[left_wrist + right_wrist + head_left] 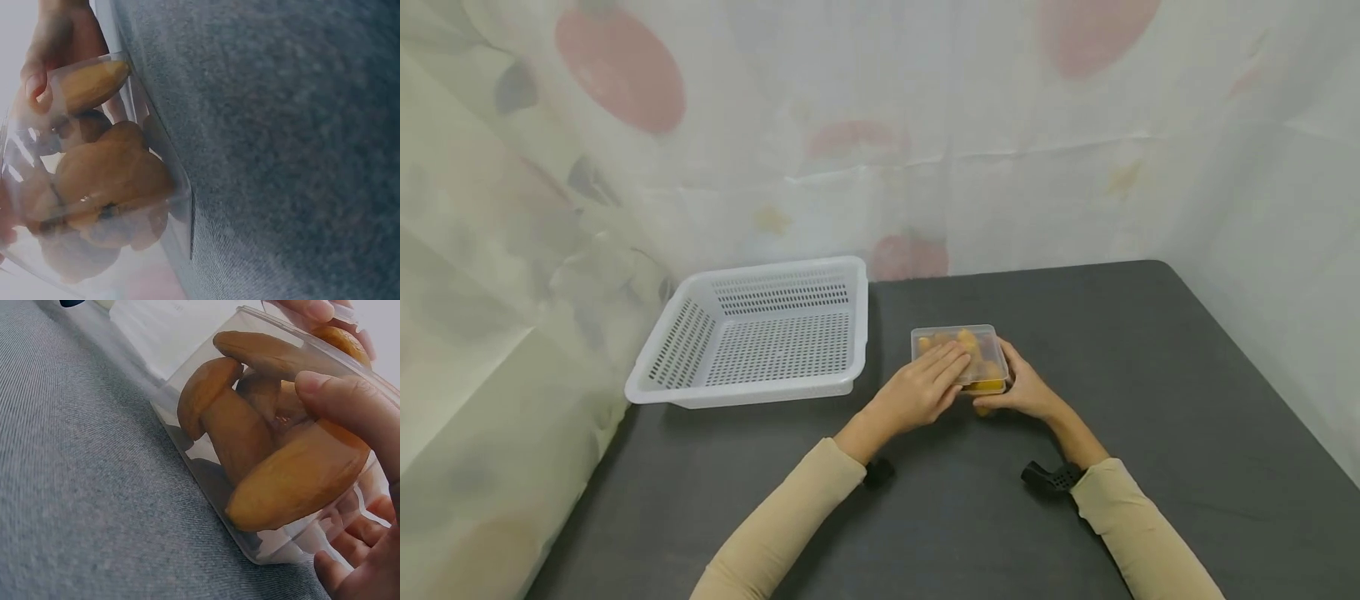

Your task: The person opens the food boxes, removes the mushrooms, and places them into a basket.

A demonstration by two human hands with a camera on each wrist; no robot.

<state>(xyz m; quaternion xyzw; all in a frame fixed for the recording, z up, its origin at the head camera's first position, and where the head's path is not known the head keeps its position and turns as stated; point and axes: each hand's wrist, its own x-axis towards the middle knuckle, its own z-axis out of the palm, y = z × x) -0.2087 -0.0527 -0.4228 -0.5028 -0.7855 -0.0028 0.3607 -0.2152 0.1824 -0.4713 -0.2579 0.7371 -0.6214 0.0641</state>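
Observation:
A clear plastic box (989,375) on the dark table holds several yellow-brown mushrooms (234,428) and long yellow-brown pieces (300,475), seen through its walls in both wrist views. A translucent lid (925,335) lies over its top; whether it sits fully closed I cannot tell. My left hand (921,392) rests on the lid with straight fingers held together. At the box's right side my right hand (1026,387) grips it, thumb at the near side and fingers at the far side. A small brownish piece (983,411) shows just under the right thumb, mostly hidden.
To the left of the box stands a white perforated plastic basket (745,393), with nothing seen in it. The grey-black tabletop (1165,400) reaches back to a patterned curtain (1000,167). Black wrist bands (1052,477) sit by the beige sleeves (790,521).

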